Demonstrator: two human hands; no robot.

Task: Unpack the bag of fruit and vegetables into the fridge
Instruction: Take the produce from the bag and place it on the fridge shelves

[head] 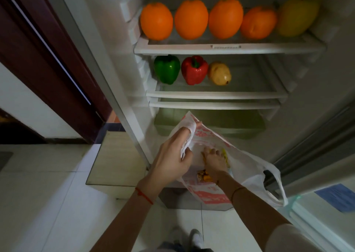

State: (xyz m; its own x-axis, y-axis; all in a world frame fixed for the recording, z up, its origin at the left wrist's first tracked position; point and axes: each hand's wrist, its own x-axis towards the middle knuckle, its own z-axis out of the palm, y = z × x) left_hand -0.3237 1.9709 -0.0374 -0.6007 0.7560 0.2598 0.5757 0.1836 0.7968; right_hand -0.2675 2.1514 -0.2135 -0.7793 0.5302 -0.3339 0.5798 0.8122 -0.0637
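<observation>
Gripping one handle, the left hand is holding open the thin white plastic bag with red print before the open white fridge. Inside it, the right hand is being closed around yellowish produce. The film may be torn if snagged.

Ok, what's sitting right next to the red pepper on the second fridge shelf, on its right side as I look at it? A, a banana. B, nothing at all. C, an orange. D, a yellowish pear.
D: a yellowish pear lies just to the right of the red pepper on the second shelf, with the green pepper on the other side.
</observation>
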